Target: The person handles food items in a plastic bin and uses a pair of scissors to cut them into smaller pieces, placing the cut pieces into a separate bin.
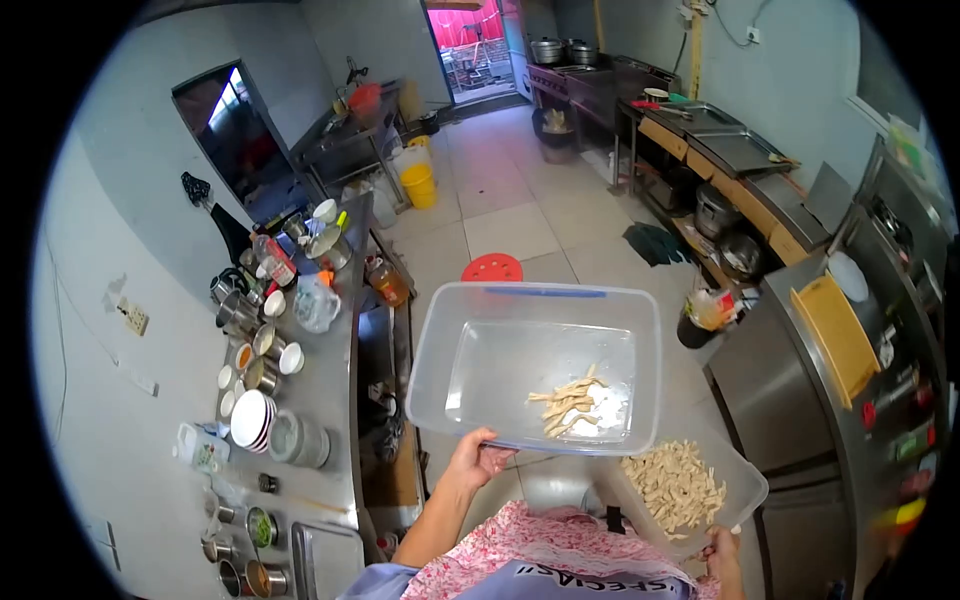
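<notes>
My left hand [478,460] is closed on the near edge of a large clear plastic container [490,375], held up in front of me and tilted so its inside shows. Towards its right end lies a small heap of pale, elongated pieces [568,403] that look like chicken feet. Lower down on the right, my right hand [722,552] grips the near corner of a second clear container [748,488]. Many similar pale pieces [672,485] cover its bottom. The first container's near right corner overlaps the second one in this view.
On the left runs a steel counter [343,400] with stacked bowls [254,420], metal pots and jars. A red stool [492,267] stands just beyond the container. To the right are a steel cabinet [770,410] and a yellow basket [835,335]. A yellow bucket [419,186] stands farther back.
</notes>
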Available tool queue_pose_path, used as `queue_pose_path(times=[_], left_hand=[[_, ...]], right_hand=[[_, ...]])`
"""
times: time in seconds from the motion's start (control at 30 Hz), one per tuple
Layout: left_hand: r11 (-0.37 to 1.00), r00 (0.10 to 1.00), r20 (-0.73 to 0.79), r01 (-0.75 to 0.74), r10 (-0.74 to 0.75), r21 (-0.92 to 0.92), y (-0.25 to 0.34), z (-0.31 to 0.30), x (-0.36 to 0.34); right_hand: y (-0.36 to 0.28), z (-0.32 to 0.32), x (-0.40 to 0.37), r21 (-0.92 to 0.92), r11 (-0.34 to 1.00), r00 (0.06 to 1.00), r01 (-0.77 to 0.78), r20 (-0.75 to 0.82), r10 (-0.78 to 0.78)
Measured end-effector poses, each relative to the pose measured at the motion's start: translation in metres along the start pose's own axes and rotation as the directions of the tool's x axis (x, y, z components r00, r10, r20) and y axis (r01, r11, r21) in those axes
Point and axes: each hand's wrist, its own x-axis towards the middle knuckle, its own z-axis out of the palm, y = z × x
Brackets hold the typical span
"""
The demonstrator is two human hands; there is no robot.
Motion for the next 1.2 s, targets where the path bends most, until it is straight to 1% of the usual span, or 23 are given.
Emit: queue_pose_path(times=[0.03, 0.1, 0.13, 0.17, 0.27, 0.3, 0.37, 0.4, 0.47, 0.53, 0.6, 0.67, 0.7, 0.8, 0.83, 0.87, 0.93, 1.0, 1.03, 1.07, 1.13, 1.17, 1.2], left_hand=[[0.999, 0.999, -0.034, -0.019, 0.018, -0.041, 0.011, 0.013, 0.008], [0.990, 0.996, -0.091, -0.033, 0.021, -0.137, 0.032, 0.027, 0.033], [0.981, 0.993, -0.118, -0.047, 0.026, -0.187, 0.043, 0.028, 0.041], [0.975, 0.990, -0.138, -0.063, 0.034, -0.213, 0.052, 0.024, 0.058], [0.951, 0.983, -0.155, -0.141, 0.101, -0.276, 0.080, 0.032, 0.102], [0.930, 0.992, -0.101, -0.106, 0.075, -0.353, 0.091, 0.024, 0.126], [0.929, 0.980, -0.183, -0.135, 0.074, -0.344, 0.119, 0.025, 0.174], [0.929, 0.974, -0.210, -0.149, 0.080, -0.339, 0.135, 0.031, 0.197], [0.901, 0.972, -0.212, -0.177, 0.097, -0.397, 0.178, 0.051, 0.243], [0.882, 0.969, -0.226, -0.192, 0.101, -0.430, 0.211, 0.070, 0.285], [0.865, 0.937, -0.335, -0.248, 0.100, -0.435, 0.255, 0.103, 0.321], [0.872, 0.945, -0.316, -0.222, 0.083, -0.436, 0.292, 0.096, 0.368], [0.875, 0.943, -0.324, -0.217, 0.074, -0.433, 0.316, 0.106, 0.386], [0.878, 0.941, -0.319, -0.242, 0.109, -0.414, 0.388, 0.155, 0.447], [0.876, 0.937, -0.319, -0.272, 0.146, -0.399, 0.408, 0.166, 0.466], [0.874, 0.930, -0.319, -0.302, 0.183, -0.380, 0.428, 0.174, 0.485], [0.862, 0.928, -0.303, -0.326, 0.215, -0.388, 0.460, 0.175, 0.534], [0.851, 0.929, -0.245, -0.356, 0.277, -0.386, 0.495, 0.180, 0.578], [0.839, 0.932, -0.241, -0.350, 0.270, -0.417, 0.514, 0.185, 0.599], [0.832, 0.938, -0.250, -0.332, 0.240, -0.446, 0.529, 0.186, 0.611], [0.784, 0.908, -0.376, -0.366, 0.183, -0.501, 0.566, 0.209, 0.626], [0.774, 0.902, -0.384, -0.384, 0.198, -0.504, 0.583, 0.213, 0.638], [0.758, 0.896, -0.394, -0.401, 0.206, -0.515, 0.598, 0.213, 0.653]], right_hand=[[-0.032, 0.019, 0.018, -0.032, 0.999, 1.000, -0.020, 0.016, 0.020], [-0.094, 0.059, 0.046, -0.111, 0.994, 1.000, 0.006, 0.019, -0.004], [-0.123, 0.084, 0.050, -0.152, 0.988, 0.999, 0.024, 0.027, -0.020], [-0.163, 0.122, 0.026, -0.192, 0.979, 0.998, 0.066, 0.014, -0.065], [-0.238, 0.191, 0.060, -0.264, 0.959, 0.994, 0.099, 0.079, -0.081], [-0.257, 0.209, 0.085, -0.257, 0.960, 0.992, 0.113, 0.075, -0.096], [-0.287, 0.247, 0.141, -0.238, 0.962, 0.991, 0.136, 0.046, -0.128], [-0.300, 0.261, 0.153, -0.229, 0.967, 0.993, 0.111, 0.068, -0.098], [-0.345, 0.307, 0.174, -0.210, 0.973, 0.988, 0.096, 0.138, -0.067], [-0.393, 0.351, 0.174, -0.282, 0.952, 0.987, 0.122, 0.134, -0.086], [-0.436, 0.400, 0.171, -0.318, 0.944, 0.993, 0.089, 0.104, -0.059], [-0.467, 0.433, 0.202, -0.297, 0.946, 0.984, 0.128, 0.159, -0.083], [-0.483, 0.461, 0.220, -0.269, 0.950, 0.973, 0.159, 0.203, -0.106], [-0.546, 0.544, 0.222, -0.344, 0.922, 0.978, 0.177, 0.166, -0.126], [-0.556, 0.573, 0.231, -0.265, 0.933, 0.959, 0.245, 0.210, -0.193], [-0.579, 0.596, 0.254, -0.307, 0.930, 0.959, 0.204, 0.253, -0.127], [-0.616, 0.650, 0.290, -0.337, 0.927, 0.949, 0.166, 0.312, -0.056], [-0.654, 0.728, 0.265, -0.313, 0.936, 0.968, 0.163, 0.236, -0.090], [-0.673, 0.765, 0.269, -0.319, 0.935, 0.971, 0.158, 0.224, -0.088], [-0.693, 0.802, 0.272, -0.325, 0.933, 0.974, 0.153, 0.211, -0.086], [-0.729, 0.851, 0.313, -0.420, 0.896, 0.975, 0.141, 0.215, -0.052], [-0.749, 0.879, 0.328, -0.476, 0.877, 0.983, 0.060, 0.180, 0.030], [-0.769, 0.912, 0.338, -0.461, 0.884, 0.978, 0.081, 0.210, 0.019]])
